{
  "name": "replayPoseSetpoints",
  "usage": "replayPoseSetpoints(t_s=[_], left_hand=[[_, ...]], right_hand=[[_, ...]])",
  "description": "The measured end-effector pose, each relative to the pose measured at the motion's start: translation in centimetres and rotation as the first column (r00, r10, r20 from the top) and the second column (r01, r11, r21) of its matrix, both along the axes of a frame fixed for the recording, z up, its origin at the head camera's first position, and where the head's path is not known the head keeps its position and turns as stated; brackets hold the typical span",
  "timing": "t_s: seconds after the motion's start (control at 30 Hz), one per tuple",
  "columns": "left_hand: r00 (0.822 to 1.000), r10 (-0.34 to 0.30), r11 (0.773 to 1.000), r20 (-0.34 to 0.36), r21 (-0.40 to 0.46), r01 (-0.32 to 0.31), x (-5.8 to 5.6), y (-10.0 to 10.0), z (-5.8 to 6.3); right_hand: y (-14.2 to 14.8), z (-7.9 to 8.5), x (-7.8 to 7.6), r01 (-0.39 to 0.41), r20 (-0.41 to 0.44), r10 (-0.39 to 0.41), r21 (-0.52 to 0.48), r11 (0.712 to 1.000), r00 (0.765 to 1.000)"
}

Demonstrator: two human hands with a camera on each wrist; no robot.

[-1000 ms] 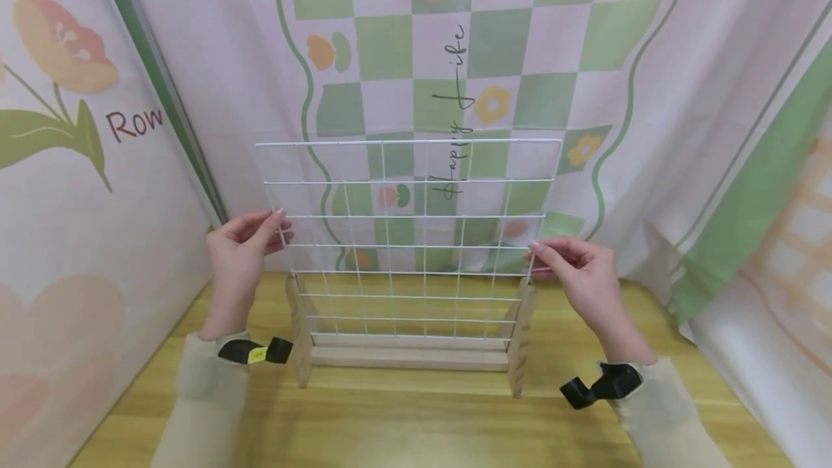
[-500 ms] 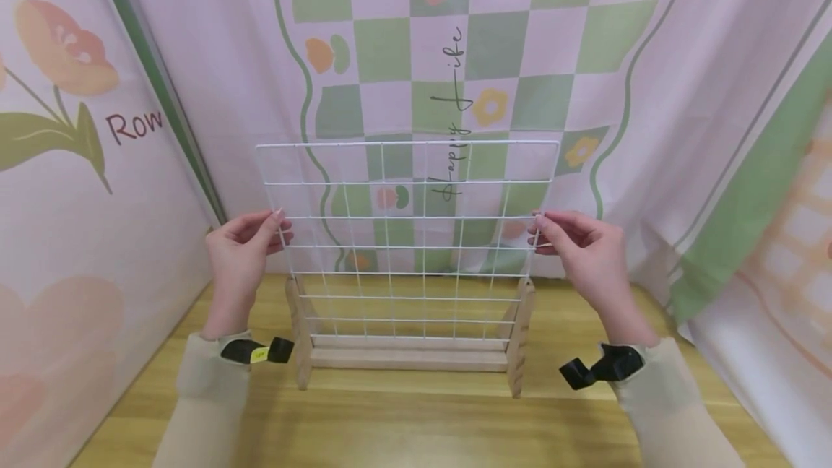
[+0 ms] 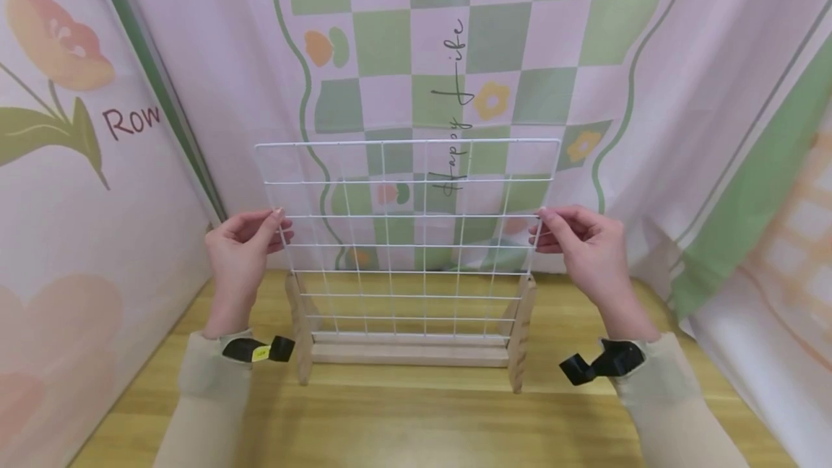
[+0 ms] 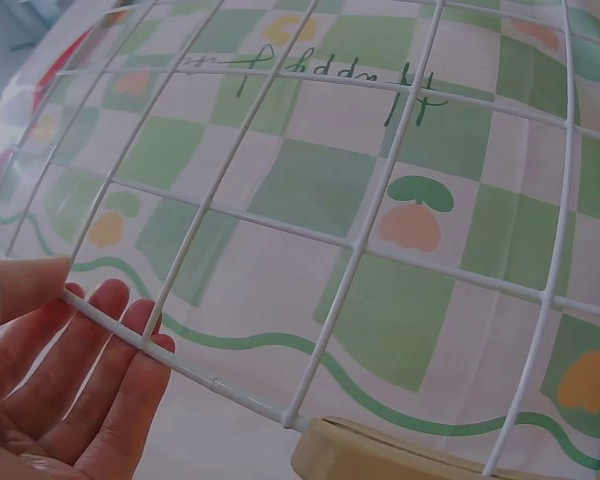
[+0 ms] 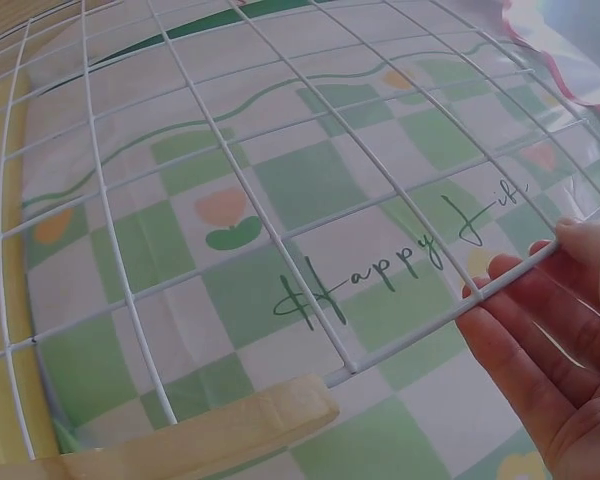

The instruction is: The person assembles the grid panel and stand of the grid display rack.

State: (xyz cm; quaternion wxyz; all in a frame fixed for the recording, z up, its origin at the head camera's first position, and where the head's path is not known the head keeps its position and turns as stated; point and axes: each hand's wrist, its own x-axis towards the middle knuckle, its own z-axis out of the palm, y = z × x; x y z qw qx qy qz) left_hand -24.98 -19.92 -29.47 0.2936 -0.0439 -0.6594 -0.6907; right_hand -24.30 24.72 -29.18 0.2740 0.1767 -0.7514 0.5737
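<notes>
A white wire grid panel (image 3: pixel 425 245) stands upright between the two side pieces of a wooden stand (image 3: pixel 409 356). My left hand (image 3: pixel 242 244) pinches the panel's left edge wire between thumb and fingers, above the stand's left side piece (image 3: pixel 298 327). At about the same height, my right hand (image 3: pixel 588 251) pinches the right edge wire, above the right side piece (image 3: pixel 521 331). In the left wrist view the thumb (image 4: pixel 30 285) lies on the wire with the other fingers behind it. The right wrist view shows the right thumb (image 5: pixel 585 245) on the opposite edge wire.
The stand rests on a wood-grain table (image 3: pixel 403 425). Behind it hangs a curtain with green checks and lettering (image 3: pixel 494 35). A flower-printed cloth (image 3: pixel 65 222) borders the left, and another curtain with a green band (image 3: pixel 747 215) the right. Black straps (image 3: pixel 611 361) sit on both wrists.
My right hand has moved up along the right edge wire, from just above the wooden side piece to level with the left hand. The left hand, panel and stand stay about where they were.
</notes>
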Motion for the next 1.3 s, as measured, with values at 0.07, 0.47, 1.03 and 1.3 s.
replayPoseSetpoints(t_s=[0.07, 0.47, 1.03, 1.3], left_hand=[[1.0, 0.004, 1.0, 0.002, -0.012, -0.004, 0.0, 0.0, 0.0], [1.0, 0.012, 0.999, 0.023, -0.037, -0.012, 0.2, -0.1, -0.6], [0.998, 0.007, 0.998, 0.06, -0.066, -0.004, 0.4, -0.2, -1.7], [0.999, 0.0, 0.999, 0.033, -0.04, 0.001, 0.1, 0.0, -2.0]], right_hand=[[0.0, -0.1, 0.0, -0.008, 0.002, 0.008, -0.006, 1.0, 1.0], [0.1, -1.1, -0.1, -0.023, 0.028, 0.024, -0.02, 1.0, 0.999], [0.1, -2.5, -0.1, 0.01, -0.001, -0.01, 0.027, 1.0, 1.0], [0.0, -2.4, 0.3, 0.028, -0.011, -0.028, 0.017, 0.999, 1.0]])
